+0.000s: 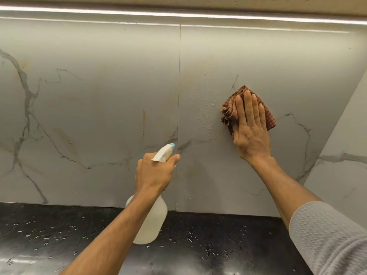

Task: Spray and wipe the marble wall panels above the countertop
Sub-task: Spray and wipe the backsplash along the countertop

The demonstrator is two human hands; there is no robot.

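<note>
Up close, the marble wall panels (95,108) fill most of the view: pale grey-white stone w/ dark grey veins, strongest at far left and low right, plus a few faint rusty streaks. A thin vertical seam (179,116) splits the two big panels approx at centre. Just right of that seam, a patch of spray droplets (206,108) clings to the right panel, at about the cloth's height. The right hand (250,128) lies flat, fingers spread open and pointing up, pressing a brown checked cloth (230,112) against the right panel; the cloth is bunched at its left edge and sticks out from under the palm on both sides. A grey textured sleeve (325,235) covers the right forearm near the bottom right corner. The left hand (154,173) is closed round the neck of a translucent spray bottle (153,225), held off the counter, its white nozzle w/ blue tip (165,152) aimed at the wall near the seam. Along the top runs a bright light strip (178,13) under a beige ledge. At right, another marble face (341,155) angles toward the viewer. Below, the black countertop (39,235) is glossy, speckled w/ white flecks, and meets the panels' bottom edge.
</note>
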